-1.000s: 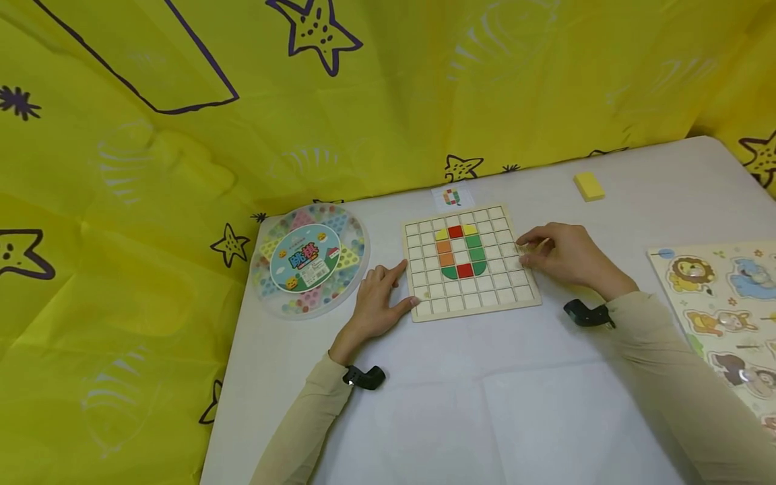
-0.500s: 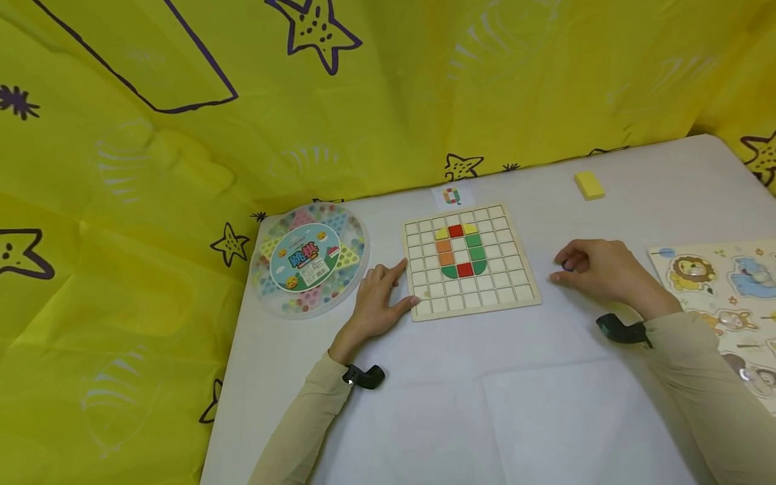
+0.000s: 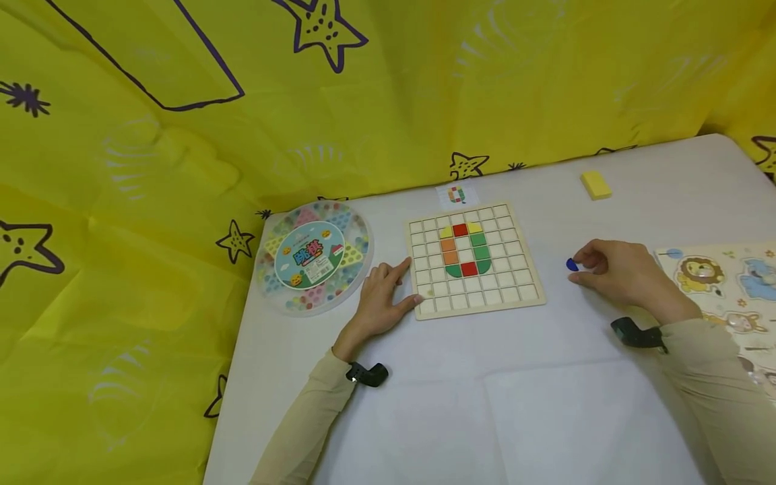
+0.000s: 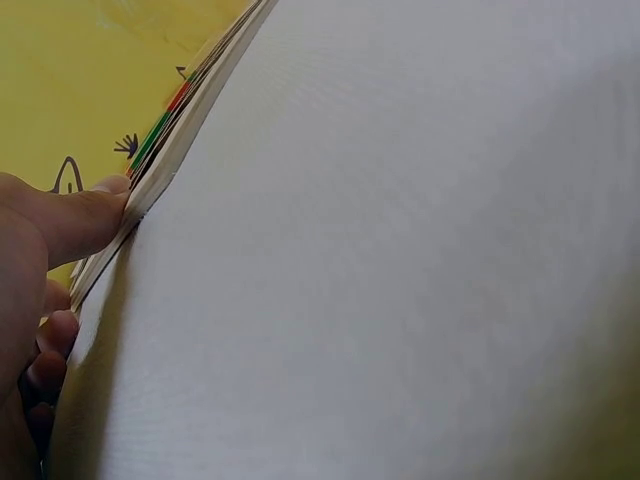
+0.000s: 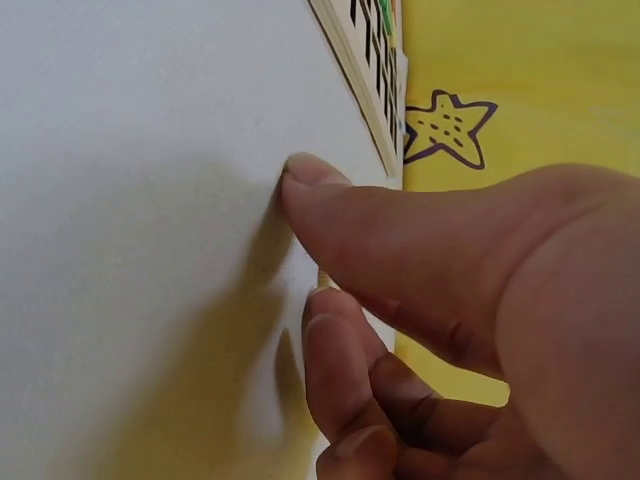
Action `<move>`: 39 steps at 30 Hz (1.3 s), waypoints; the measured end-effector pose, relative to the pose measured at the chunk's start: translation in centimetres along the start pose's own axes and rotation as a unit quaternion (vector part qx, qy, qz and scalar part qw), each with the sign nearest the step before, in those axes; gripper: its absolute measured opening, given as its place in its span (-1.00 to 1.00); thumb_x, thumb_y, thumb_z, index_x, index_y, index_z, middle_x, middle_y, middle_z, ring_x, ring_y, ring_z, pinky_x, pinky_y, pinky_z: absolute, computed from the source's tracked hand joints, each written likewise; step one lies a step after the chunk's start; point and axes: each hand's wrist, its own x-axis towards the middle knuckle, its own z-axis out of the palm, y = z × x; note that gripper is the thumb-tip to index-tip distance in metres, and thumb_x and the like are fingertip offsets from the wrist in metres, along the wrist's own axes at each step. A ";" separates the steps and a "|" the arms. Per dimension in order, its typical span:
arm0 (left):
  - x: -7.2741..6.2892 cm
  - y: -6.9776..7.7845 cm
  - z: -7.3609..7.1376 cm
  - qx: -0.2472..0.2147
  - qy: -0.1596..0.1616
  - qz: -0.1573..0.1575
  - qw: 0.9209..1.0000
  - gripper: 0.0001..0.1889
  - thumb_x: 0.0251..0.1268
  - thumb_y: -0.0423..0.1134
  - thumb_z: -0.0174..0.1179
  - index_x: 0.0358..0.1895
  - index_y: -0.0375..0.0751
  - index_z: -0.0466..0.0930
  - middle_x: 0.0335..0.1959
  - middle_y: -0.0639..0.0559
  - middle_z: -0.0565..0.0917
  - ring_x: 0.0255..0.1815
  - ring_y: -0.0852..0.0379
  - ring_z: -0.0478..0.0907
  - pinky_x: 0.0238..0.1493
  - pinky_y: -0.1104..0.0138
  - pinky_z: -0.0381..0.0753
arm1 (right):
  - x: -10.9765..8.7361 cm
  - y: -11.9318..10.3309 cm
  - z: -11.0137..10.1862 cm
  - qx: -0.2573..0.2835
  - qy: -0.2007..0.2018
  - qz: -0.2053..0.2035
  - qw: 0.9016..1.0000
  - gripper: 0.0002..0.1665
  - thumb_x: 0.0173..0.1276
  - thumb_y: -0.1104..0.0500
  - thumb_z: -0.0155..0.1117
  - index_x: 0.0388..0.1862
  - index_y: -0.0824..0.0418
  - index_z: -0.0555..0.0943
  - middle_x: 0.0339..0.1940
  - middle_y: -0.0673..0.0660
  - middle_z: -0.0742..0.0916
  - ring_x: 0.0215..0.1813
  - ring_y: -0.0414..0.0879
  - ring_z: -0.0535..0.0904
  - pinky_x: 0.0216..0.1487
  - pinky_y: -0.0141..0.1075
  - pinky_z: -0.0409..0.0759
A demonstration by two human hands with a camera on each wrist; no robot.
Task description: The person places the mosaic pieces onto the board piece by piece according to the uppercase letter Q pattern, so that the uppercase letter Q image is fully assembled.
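Observation:
My left hand (image 3: 382, 303) rests at the left edge of a square wooden grid board (image 3: 521, 296), index finger and thumb spread along its rim. In the left wrist view the thumb (image 4: 85, 220) lies at the board's edge (image 4: 170, 165). Red, yellow, orange and green tiles (image 3: 460, 230) form a ring on the grid. Right of the board, my right hand (image 3: 624, 273) has its thumb and index fingertips at a small dark blue rounded tile (image 3: 572, 265), which they appear to pinch. In the right wrist view the thumb (image 5: 400, 230) hides that tile.
A picture card (image 3: 457, 195) with a coloured ring pattern lies behind the board. Left of it stands a round clear game box (image 3: 309, 259) with coloured beads. A yellow block (image 3: 596, 185) sits at the back right, and an animal puzzle board (image 3: 721, 306) lies far right.
My right hand has moved from the board's right edge away to the right, and the blue tile now shows at its fingertips. My left hand stays at the board's left edge.

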 end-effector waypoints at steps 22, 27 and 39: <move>0.1 0.1 -0.1 0.000 -0.001 -0.006 1.000 -0.19 0.38 0.00 0.42 0.62 -0.17 0.34 -0.16 -0.05 0.45 -0.16 0.06 0.23 -0.04 0.22 0.16 | 0.9 -1.2 1.7 0.051 0.050 -0.040 0.997 -0.76 0.54 0.15 0.38 -0.02 0.33 0.69 -0.25 0.17 0.79 -0.25 -0.16 0.58 -0.22 -0.41 0.46; 0.1 0.1 0.0 0.002 0.001 -0.005 1.000 -0.19 0.38 0.00 0.41 0.62 -0.17 0.34 -0.16 -0.04 0.45 -0.16 0.06 0.24 -0.05 0.22 0.18 | 0.9 -2.4 2.3 0.105 0.086 -0.042 0.990 -0.77 0.43 0.15 0.50 -0.06 0.27 0.77 -0.25 0.16 0.83 -0.33 -0.41 0.58 -0.28 -0.57 0.49; 0.1 0.2 -0.1 0.000 -0.006 -0.009 1.000 -0.18 0.39 0.01 0.42 0.63 -0.16 0.33 -0.15 -0.04 0.44 -0.15 0.05 0.24 -0.05 0.23 0.18 | 1.4 -5.5 4.2 0.181 0.039 -0.010 0.983 -0.70 0.42 0.13 0.51 0.03 0.28 0.81 -0.16 0.18 0.88 -0.25 -0.29 0.72 -0.24 -0.50 0.59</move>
